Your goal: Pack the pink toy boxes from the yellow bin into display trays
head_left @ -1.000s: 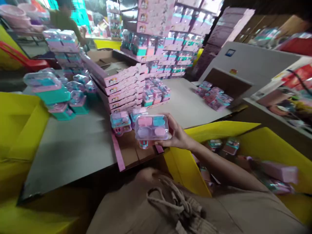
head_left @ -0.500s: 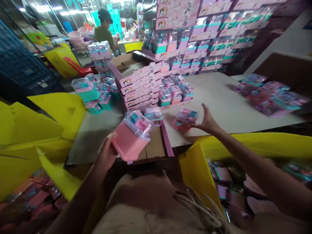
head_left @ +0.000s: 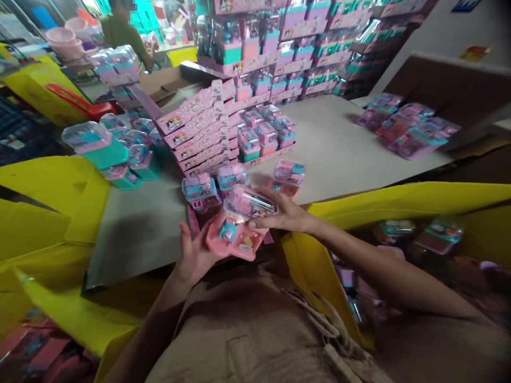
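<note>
Tilted pink toy box (head_left: 241, 226), clear domed lid, right hand (head_left: 285, 213) pinching its side; left hand (head_left: 195, 255) spread beneath.

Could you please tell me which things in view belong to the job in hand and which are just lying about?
In use, it seems:
- pink toy box, in the right hand, touched by the left hand
- cardboard tray beneath, holding two toy boxes
- stacked pink trays

Just lying about, probably:
- red chair
- pink basins

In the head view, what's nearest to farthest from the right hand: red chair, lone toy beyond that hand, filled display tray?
1. Lone toy, just beyond the right hand.
2. Display tray, farther back.
3. Red chair, far left, past the table.
</note>
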The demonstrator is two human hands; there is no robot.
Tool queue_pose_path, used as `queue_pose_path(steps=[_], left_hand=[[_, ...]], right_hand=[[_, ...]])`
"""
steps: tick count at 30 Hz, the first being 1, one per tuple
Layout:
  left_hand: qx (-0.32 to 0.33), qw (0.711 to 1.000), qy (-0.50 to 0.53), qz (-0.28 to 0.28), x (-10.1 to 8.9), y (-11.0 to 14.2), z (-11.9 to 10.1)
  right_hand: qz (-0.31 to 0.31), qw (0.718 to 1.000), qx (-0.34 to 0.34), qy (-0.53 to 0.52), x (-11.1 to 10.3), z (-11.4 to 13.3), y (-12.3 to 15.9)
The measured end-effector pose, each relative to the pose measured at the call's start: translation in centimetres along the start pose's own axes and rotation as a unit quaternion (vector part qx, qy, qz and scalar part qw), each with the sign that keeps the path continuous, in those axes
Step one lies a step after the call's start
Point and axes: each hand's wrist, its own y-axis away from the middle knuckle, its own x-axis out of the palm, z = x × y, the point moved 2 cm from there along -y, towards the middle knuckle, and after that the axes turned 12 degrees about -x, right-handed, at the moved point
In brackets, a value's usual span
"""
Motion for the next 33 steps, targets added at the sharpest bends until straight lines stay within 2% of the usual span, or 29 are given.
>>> queue_pose_path(steps=[6,14,23,27,33], left_hand=[[0.007,0.998,-0.027,-0.061,-0.8,1.0,0.6],[0.001,1.000,0.002,-0.027,-2.5,-0.2,1.2],[-0.032,0.999,0.006,-0.011,-2.8,-0.9,1.6],[-0.037,0.999,0.012,-0.020,-3.5,-0.9,2.0],[-0.012,0.999,0.035,-0.009,-4.3,-0.9,2.6]], right_hand=[[-0.026,0.999,0.047,-0.006,0.3,0.2,0.2],[-0.009,0.996,0.078,-0.045,0.4,-0.4,0.9],[-0.038,0.993,0.106,-0.029,0.6,-1.7,0.1],[-0.039,0.994,0.100,-0.018,1.1,-1.4,-0.4],[-0.020,0.999,0.049,0.012,1.5,-0.3,-0.7]])
